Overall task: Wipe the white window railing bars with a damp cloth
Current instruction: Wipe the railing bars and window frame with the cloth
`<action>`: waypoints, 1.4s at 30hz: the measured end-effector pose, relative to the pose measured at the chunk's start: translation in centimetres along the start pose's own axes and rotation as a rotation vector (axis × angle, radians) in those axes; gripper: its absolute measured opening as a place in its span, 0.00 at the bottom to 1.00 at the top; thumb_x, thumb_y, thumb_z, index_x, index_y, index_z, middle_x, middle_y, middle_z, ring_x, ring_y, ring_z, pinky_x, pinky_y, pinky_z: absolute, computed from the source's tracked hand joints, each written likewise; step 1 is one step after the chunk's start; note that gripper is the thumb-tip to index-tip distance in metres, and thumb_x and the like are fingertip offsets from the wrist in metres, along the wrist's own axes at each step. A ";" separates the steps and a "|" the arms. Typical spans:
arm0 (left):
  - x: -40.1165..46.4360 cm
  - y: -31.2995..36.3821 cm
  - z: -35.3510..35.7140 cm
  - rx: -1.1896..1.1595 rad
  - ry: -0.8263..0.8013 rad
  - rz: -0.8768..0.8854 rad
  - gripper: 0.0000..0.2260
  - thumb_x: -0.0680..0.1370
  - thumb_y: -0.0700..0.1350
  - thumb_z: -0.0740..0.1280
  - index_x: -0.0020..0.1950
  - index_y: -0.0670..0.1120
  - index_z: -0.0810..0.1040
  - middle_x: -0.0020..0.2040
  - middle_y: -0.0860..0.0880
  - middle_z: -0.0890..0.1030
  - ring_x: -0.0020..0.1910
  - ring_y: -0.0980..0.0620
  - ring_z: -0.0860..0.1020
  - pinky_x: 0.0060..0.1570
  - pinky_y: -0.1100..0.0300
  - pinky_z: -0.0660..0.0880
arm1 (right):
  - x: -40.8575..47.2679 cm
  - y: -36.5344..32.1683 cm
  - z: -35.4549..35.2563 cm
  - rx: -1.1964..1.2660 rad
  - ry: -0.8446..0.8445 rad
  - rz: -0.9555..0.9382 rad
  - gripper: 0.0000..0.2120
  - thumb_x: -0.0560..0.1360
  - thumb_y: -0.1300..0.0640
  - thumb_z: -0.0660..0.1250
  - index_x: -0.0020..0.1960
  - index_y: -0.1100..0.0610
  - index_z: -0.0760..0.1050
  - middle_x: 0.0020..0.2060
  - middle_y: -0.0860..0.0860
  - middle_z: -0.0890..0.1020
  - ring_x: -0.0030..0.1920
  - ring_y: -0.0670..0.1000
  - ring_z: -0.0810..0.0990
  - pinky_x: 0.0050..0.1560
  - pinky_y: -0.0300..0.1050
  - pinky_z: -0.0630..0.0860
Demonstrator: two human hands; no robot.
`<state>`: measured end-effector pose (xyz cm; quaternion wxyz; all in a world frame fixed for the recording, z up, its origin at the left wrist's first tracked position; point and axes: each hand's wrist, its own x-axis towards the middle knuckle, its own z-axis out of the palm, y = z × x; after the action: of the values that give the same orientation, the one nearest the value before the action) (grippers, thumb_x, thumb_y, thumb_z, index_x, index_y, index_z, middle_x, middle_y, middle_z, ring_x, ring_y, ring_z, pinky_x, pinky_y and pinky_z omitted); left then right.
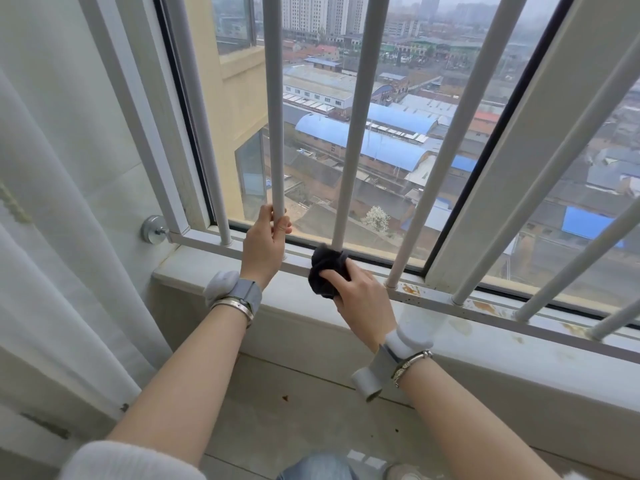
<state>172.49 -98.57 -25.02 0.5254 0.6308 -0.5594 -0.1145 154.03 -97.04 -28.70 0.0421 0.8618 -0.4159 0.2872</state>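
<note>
Bars (349, 140) stand upright in the window rail; the right hand (360, 292) grips a dark cloth (323, 268) bunched against the foot of the third one, and the left hand (265, 244) has its fingers (277, 225) curled round the bar left of it. Wiping only this foot could leave the upper lengths dusty (rust-coloured stains dot the rail right of the cloth). The sill (214, 271) below is pale; a white curtain (52, 202) hangs left of the window.
</note>
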 end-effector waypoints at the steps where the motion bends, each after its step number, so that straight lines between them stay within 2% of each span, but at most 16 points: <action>1: -0.1 0.0 0.1 0.000 -0.001 0.002 0.10 0.81 0.47 0.57 0.55 0.41 0.69 0.42 0.50 0.79 0.44 0.49 0.80 0.47 0.48 0.77 | -0.2 0.1 -0.3 -0.027 -0.010 -0.017 0.16 0.64 0.65 0.73 0.49 0.54 0.78 0.40 0.55 0.78 0.39 0.59 0.78 0.36 0.47 0.77; 4: 0.0 -0.1 0.0 -0.007 0.008 0.012 0.10 0.81 0.47 0.57 0.55 0.41 0.69 0.42 0.50 0.78 0.44 0.48 0.80 0.47 0.47 0.76 | 0.1 0.4 -1.6 -0.093 0.034 -0.059 0.13 0.65 0.66 0.72 0.46 0.56 0.77 0.47 0.60 0.80 0.43 0.59 0.78 0.51 0.50 0.76; 6: 0.1 -0.1 0.0 -0.006 0.013 0.014 0.10 0.81 0.47 0.57 0.55 0.41 0.69 0.43 0.49 0.79 0.44 0.48 0.80 0.47 0.47 0.76 | 0.2 0.3 -1.2 -0.101 0.006 -0.008 0.12 0.65 0.66 0.71 0.47 0.58 0.74 0.53 0.64 0.78 0.53 0.60 0.75 0.57 0.52 0.73; 9: 0.0 0.0 0.1 -0.003 0.014 0.005 0.10 0.81 0.47 0.56 0.55 0.42 0.69 0.43 0.49 0.79 0.44 0.47 0.80 0.47 0.47 0.76 | -0.1 -0.3 0.9 -0.130 -0.139 0.005 0.17 0.65 0.55 0.71 0.47 0.58 0.66 0.58 0.70 0.74 0.63 0.64 0.71 0.66 0.59 0.66; 11: 0.0 0.0 0.1 0.001 0.014 0.003 0.09 0.81 0.47 0.56 0.55 0.42 0.69 0.43 0.49 0.79 0.44 0.46 0.80 0.47 0.47 0.76 | 0.1 -0.1 1.7 -0.163 -0.145 -0.012 0.22 0.65 0.51 0.74 0.46 0.57 0.63 0.52 0.68 0.77 0.57 0.63 0.76 0.65 0.59 0.68; 14: 0.0 0.1 0.2 0.006 0.017 0.001 0.09 0.81 0.47 0.56 0.55 0.42 0.69 0.43 0.49 0.79 0.44 0.46 0.80 0.47 0.47 0.77 | 0.5 0.8 1.7 -0.217 -0.039 -0.077 0.18 0.69 0.61 0.72 0.46 0.57 0.62 0.44 0.63 0.80 0.45 0.60 0.80 0.63 0.56 0.71; 16: 0.0 0.1 0.1 -0.002 0.011 -0.007 0.09 0.81 0.47 0.56 0.55 0.42 0.69 0.43 0.49 0.79 0.45 0.47 0.80 0.48 0.47 0.76 | -0.1 1.7 1.5 -0.280 0.009 -0.142 0.11 0.70 0.68 0.63 0.46 0.57 0.64 0.47 0.63 0.80 0.49 0.60 0.81 0.65 0.58 0.69; 18: 0.0 0.1 0.0 -0.009 0.004 -0.012 0.08 0.81 0.47 0.57 0.55 0.43 0.69 0.43 0.49 0.79 0.45 0.47 0.80 0.48 0.47 0.76 | -1.4 2.7 0.9 -0.345 0.042 -0.160 0.10 0.68 0.71 0.59 0.45 0.59 0.68 0.51 0.65 0.79 0.54 0.61 0.79 0.67 0.58 0.67; 22: 0.0 0.2 0.1 -0.005 0.008 -0.013 0.08 0.81 0.46 0.56 0.55 0.42 0.69 0.44 0.48 0.79 0.45 0.47 0.80 0.47 0.50 0.76 | -3.5 4.1 0.2 -0.445 0.081 -0.176 0.12 0.65 0.75 0.59 0.42 0.61 0.71 0.55 0.68 0.77 0.57 0.64 0.78 0.68 0.57 0.64; 26: -0.1 0.3 0.2 0.011 0.030 -0.014 0.09 0.81 0.47 0.56 0.55 0.42 0.69 0.44 0.48 0.79 0.45 0.48 0.80 0.46 0.52 0.76 | -1.0 2.0 1.3 -0.400 -0.009 -0.180 0.10 0.66 0.74 0.61 0.42 0.62 0.71 0.52 0.71 0.77 0.55 0.68 0.78 0.66 0.59 0.66; 28: -0.2 0.5 0.2 0.015 0.026 -0.017 0.09 0.81 0.47 0.56 0.55 0.42 0.69 0.44 0.48 0.80 0.45 0.49 0.80 0.46 0.52 0.76 | 0.1 0.9 1.6 -0.365 -0.043 -0.190 0.12 0.63 0.75 0.65 0.42 0.62 0.70 0.49 0.72 0.78 0.53 0.68 0.79 0.65 0.59 0.67; 30: -0.2 0.5 0.1 0.014 0.018 -0.021 0.09 0.81 0.47 0.56 0.55 0.43 0.69 0.44 0.49 0.79 0.45 0.50 0.80 0.46 0.51 0.76 | -0.1 1.2 1.3 -0.363 -0.048 -0.219 0.15 0.61 0.75 0.69 0.42 0.61 0.71 0.51 0.71 0.78 0.53 0.67 0.79 0.66 0.57 0.65; 33: -0.2 0.3 0.1 0.008 0.015 -0.042 0.07 0.81 0.48 0.56 0.54 0.45 0.68 0.44 0.50 0.79 0.46 0.49 0.80 0.48 0.49 0.76 | -2.1 3.8 -0.2 -0.400 -0.070 -0.325 0.15 0.63 0.74 0.69 0.44 0.60 0.70 0.57 0.71 0.75 0.60 0.65 0.75 0.68 0.57 0.63; 38: -0.4 1.2 0.2 -0.033 -0.001 -0.064 0.08 0.81 0.47 0.56 0.56 0.45 0.69 0.47 0.48 0.80 0.48 0.48 0.79 0.50 0.51 0.75 | -5.9 7.8 -3.6 -0.441 -0.070 -0.516 0.10 0.73 0.72 0.59 0.45 0.58 0.68 0.61 0.65 0.75 0.63 0.61 0.74 0.70 0.57 0.63; 40: -0.6 1.2 0.2 -0.051 -0.009 -0.097 0.08 0.81 0.46 0.56 0.58 0.44 0.68 0.50 0.48 0.79 0.47 0.48 0.77 0.49 0.51 0.75 | -6.8 8.2 -4.9 -0.439 -0.046 -0.512 0.10 0.74 0.72 0.56 0.46 0.57 0.67 0.59 0.63 0.77 0.61 0.59 0.76 0.69 0.56 0.63; 42: -1.0 1.1 0.3 -0.087 -0.031 -0.144 0.09 0.80 0.43 0.56 0.60 0.46 0.67 0.52 0.51 0.76 0.49 0.48 0.76 0.50 0.48 0.75 | -7.4 8.4 -6.7 -0.422 0.005 -0.404 0.10 0.72 0.70 0.62 0.45 0.57 0.67 0.55 0.61 0.79 0.58 0.58 0.77 0.67 0.55 0.64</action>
<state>171.31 -97.72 -24.67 0.5340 0.6441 -0.5152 -0.1856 141.12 -95.30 -28.46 0.2779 0.8987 -0.2862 0.1823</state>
